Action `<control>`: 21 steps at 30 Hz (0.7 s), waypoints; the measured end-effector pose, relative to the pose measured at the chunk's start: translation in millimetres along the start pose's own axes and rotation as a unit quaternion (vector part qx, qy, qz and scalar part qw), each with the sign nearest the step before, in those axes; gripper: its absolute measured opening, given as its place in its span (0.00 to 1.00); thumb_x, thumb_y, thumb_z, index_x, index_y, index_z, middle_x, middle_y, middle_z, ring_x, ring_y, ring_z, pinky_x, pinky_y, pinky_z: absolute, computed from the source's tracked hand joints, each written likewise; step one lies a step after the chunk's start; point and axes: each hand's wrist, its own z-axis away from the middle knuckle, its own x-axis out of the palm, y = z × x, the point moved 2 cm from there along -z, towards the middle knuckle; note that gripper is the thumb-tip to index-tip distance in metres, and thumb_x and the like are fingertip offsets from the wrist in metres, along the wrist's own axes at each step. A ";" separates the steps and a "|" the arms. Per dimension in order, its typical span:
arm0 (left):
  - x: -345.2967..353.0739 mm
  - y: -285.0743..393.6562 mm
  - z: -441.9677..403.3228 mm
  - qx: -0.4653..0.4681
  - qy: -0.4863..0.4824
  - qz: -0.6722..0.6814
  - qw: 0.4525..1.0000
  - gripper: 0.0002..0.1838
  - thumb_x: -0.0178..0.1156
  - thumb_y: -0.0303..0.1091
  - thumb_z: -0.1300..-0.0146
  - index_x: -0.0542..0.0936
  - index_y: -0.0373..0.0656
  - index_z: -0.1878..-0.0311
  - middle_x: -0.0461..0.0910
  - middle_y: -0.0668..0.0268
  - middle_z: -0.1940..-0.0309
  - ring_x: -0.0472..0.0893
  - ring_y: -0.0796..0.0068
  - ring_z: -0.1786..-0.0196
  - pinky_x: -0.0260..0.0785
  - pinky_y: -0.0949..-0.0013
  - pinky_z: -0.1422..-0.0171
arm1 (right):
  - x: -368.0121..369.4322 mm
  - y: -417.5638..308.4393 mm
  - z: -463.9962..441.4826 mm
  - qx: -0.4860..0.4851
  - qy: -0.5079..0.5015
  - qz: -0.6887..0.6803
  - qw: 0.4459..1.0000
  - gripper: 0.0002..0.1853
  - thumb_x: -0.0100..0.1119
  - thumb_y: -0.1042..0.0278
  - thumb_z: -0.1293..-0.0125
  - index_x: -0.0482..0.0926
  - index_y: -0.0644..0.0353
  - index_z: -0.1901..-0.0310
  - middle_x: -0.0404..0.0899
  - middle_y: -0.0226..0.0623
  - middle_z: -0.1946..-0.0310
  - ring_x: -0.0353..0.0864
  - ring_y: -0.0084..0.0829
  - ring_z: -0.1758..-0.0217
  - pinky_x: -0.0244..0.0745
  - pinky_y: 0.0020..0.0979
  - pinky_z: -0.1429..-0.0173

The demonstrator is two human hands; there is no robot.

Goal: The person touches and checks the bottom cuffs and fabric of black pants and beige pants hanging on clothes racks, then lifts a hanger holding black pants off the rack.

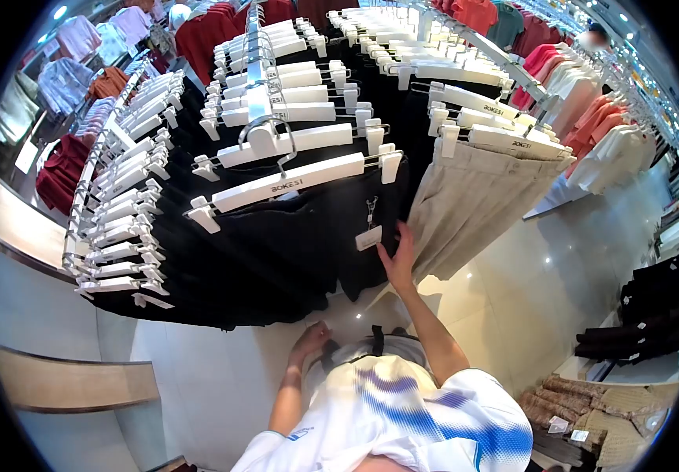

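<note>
One right hand (pixel 399 256) at black garment (pixel 292 244), tag (pixel 368 237)

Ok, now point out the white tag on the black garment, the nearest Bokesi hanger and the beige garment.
White tag (pixel 368 238): head view, middle of its face.
Nearest Bokesi hanger (pixel 323 175): head view, its white bar.
Beige garment (pixel 477 208): head view, the hanging cloth below its waistband.

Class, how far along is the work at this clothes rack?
Looks done: the front black garment hangs clipped to its hanger, with its tag showing. In hand: the right hand has its fingers at that garment's edge, by the tag; the left hand is low, off the clothes. Left: hard to tell; the beige garment beside it is already clipped up too.
</note>
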 end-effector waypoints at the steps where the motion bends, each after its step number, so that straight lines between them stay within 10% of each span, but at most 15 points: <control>1: 2.7 4.7 -1.0 -0.003 0.004 0.001 1.000 0.16 0.59 0.44 0.37 0.73 0.38 0.64 0.79 0.56 0.70 0.79 0.64 0.66 0.71 0.63 0.60 | 0.4 3.4 -1.1 0.029 -0.015 -0.040 0.999 0.35 0.66 0.75 0.47 0.61 0.64 0.37 0.64 0.49 0.42 0.67 0.48 0.40 0.67 0.38 0.38; 11: 29.5 27.6 3.5 0.014 0.056 -0.050 0.997 0.14 0.56 0.42 0.34 0.72 0.39 0.66 0.78 0.63 0.73 0.78 0.70 0.67 0.70 0.67 0.60 | 23.2 86.8 19.7 0.093 -0.209 0.042 0.972 0.20 0.69 0.63 0.48 0.76 0.66 0.57 0.80 0.49 0.66 0.82 0.46 0.65 0.76 0.39 0.59; 19: 60.8 35.5 27.0 -0.028 0.093 -0.024 0.995 0.17 0.56 0.44 0.35 0.73 0.37 0.63 0.78 0.51 0.66 0.79 0.56 0.62 0.69 0.59 0.56 | 27.8 116.8 38.2 0.080 -0.190 -0.025 0.978 0.21 0.69 0.65 0.50 0.77 0.65 0.55 0.81 0.50 0.64 0.83 0.46 0.60 0.77 0.38 0.57; 21: 69.0 41.2 34.5 -0.058 0.115 -0.038 0.991 0.16 0.57 0.45 0.35 0.74 0.38 0.62 0.78 0.61 0.72 0.77 0.71 0.66 0.70 0.67 0.60 | 28.2 120.3 41.2 0.160 -0.222 -0.095 0.957 0.27 0.69 0.65 0.51 0.76 0.64 0.48 0.81 0.49 0.57 0.82 0.45 0.54 0.76 0.37 0.51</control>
